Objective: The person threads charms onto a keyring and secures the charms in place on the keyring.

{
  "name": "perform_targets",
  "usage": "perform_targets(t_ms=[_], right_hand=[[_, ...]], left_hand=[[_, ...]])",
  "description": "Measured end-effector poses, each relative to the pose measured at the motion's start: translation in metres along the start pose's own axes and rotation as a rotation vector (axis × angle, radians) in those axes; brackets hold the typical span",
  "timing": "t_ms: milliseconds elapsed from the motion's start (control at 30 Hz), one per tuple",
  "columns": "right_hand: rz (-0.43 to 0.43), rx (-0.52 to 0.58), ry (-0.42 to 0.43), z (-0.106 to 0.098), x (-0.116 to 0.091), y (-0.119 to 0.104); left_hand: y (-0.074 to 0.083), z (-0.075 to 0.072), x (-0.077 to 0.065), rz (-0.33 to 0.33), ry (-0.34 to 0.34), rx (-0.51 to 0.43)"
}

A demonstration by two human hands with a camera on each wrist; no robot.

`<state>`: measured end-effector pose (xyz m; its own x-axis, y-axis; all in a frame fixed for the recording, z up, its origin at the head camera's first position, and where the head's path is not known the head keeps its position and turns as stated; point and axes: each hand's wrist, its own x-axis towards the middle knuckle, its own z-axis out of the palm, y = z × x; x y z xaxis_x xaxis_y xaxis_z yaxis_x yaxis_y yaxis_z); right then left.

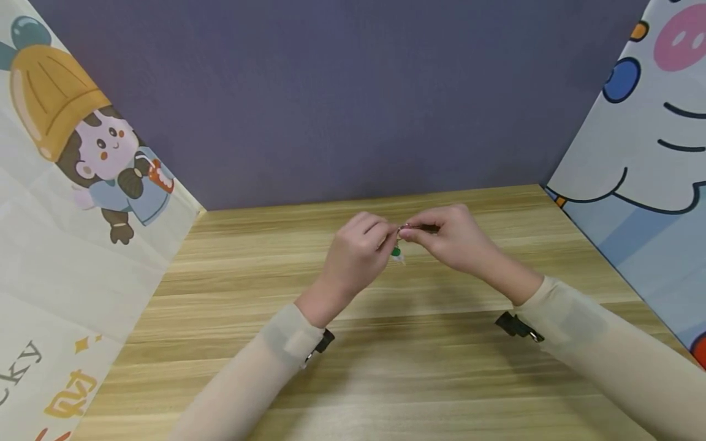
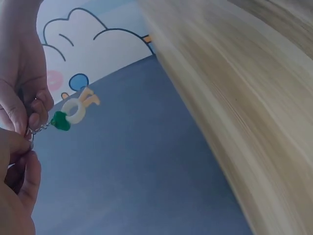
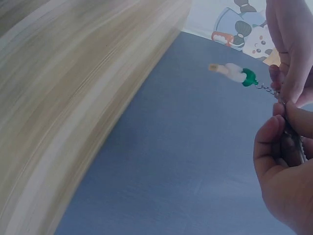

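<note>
My left hand and right hand meet fingertip to fingertip above the wooden table. A keychain hangs between them: a short metal chain bears a charm with a green top, a white ring-like middle and pale tan ends. My left thumb and fingers pinch its metal ring, mostly hidden by the fingertips. In the right wrist view, my right hand grips a thin, dark metallic piece with a ridged edge, partly covered by the fingers; I cannot tell what it is.
Under both hands lies the wood-grain table. A plain blue-purple panel stands along its back edge. Cartoon-printed white panels stand at the left and right. Both forearms wear pale sleeves with dark straps.
</note>
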<state>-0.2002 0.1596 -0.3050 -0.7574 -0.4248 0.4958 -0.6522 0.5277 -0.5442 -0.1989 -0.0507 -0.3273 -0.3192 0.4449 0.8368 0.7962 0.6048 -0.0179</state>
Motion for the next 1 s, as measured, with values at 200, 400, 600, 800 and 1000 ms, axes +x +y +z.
perform_targets(t_ms=[200,400,600,800,1000], right_hand=[[-0.016,0.043,0.073,0.003,0.001,-0.002],[-0.064,0.085,0.163,0.01,0.0,-0.003],[-0.11,0.167,0.258,0.017,0.0,-0.002],[-0.091,0.225,0.319,0.024,0.0,-0.001],[-0.039,0.284,0.342,0.029,-0.001,-0.002]], left_hand=[[0.001,0.001,0.0,-0.068,0.07,-0.085],[0.002,0.003,0.001,-0.144,0.16,-0.193],[0.005,0.006,0.001,-0.213,0.222,-0.266],[0.009,0.009,0.001,-0.325,0.268,-0.361],[0.011,0.014,0.0,-0.467,0.32,-0.499]])
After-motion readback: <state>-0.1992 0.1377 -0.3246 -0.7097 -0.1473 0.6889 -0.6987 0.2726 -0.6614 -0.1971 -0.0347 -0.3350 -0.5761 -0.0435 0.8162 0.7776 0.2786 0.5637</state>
